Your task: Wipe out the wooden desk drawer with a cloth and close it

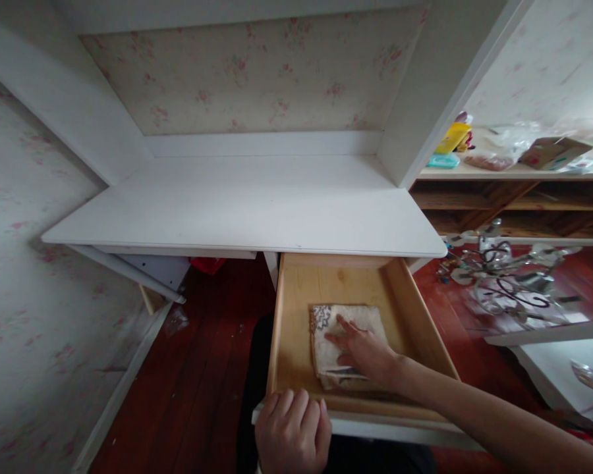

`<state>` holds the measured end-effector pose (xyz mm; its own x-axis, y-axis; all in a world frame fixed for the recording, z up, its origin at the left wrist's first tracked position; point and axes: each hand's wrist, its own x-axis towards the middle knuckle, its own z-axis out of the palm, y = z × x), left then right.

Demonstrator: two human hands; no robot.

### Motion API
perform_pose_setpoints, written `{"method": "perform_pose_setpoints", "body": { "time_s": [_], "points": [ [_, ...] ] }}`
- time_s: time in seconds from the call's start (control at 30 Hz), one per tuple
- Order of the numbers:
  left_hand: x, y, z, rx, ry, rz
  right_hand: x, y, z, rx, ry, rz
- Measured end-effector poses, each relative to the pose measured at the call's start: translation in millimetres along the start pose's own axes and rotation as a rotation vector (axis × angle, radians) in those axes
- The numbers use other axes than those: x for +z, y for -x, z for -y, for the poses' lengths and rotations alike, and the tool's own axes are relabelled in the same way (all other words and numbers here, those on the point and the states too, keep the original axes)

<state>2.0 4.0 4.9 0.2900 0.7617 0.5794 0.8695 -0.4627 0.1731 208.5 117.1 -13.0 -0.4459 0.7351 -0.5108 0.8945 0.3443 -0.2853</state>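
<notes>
A wooden drawer (pixel 340 273) with a white front is pulled out from under the white desk (pixel 271 204). Inside it lies a folded beige cloth (pixel 326 359) with a dark pattern at its left edge. My right hand (pixel 363 352) rests on top of the cloth, palm down, fingers spread. At the drawer's front left corner, my left hand (pixel 294 431) is closed over the top edge of the front panel. Its fingertips are hidden behind the fist.
To the right, a chandelier (pixel 508 276) stands on the red-brown wooden floor. Behind it is a wooden shelf (pixel 514 172) bearing a cardboard box (pixel 553 153), plastic bags and a yellow item (pixel 452 138). A white panel rises from each side of the desk.
</notes>
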Motion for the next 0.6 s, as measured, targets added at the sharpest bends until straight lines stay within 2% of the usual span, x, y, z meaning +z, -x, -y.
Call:
{"method": "perform_pose_setpoints", "body": {
  "time_s": [0.13,0.3,0.43,0.6],
  "points": [
    [-0.7,0.1,-0.9,-0.015,0.001,-0.012,-0.7,-21.2,42.0,-0.057,0.035,-0.051],
    [0.1,-4.1,-0.8,-0.016,0.005,-0.075,1.8,-27.3,79.9,-0.117,0.106,-0.057],
    [2.0,-4.6,-0.7,-0.023,0.012,-0.104,-5.9,-45.1,81.8,-0.065,0.164,-0.138],
    [1.3,-0.9,-0.2,-0.019,0.014,-0.084,-32.9,-93.8,69.5,0.089,0.150,-0.174]
  ]
}}
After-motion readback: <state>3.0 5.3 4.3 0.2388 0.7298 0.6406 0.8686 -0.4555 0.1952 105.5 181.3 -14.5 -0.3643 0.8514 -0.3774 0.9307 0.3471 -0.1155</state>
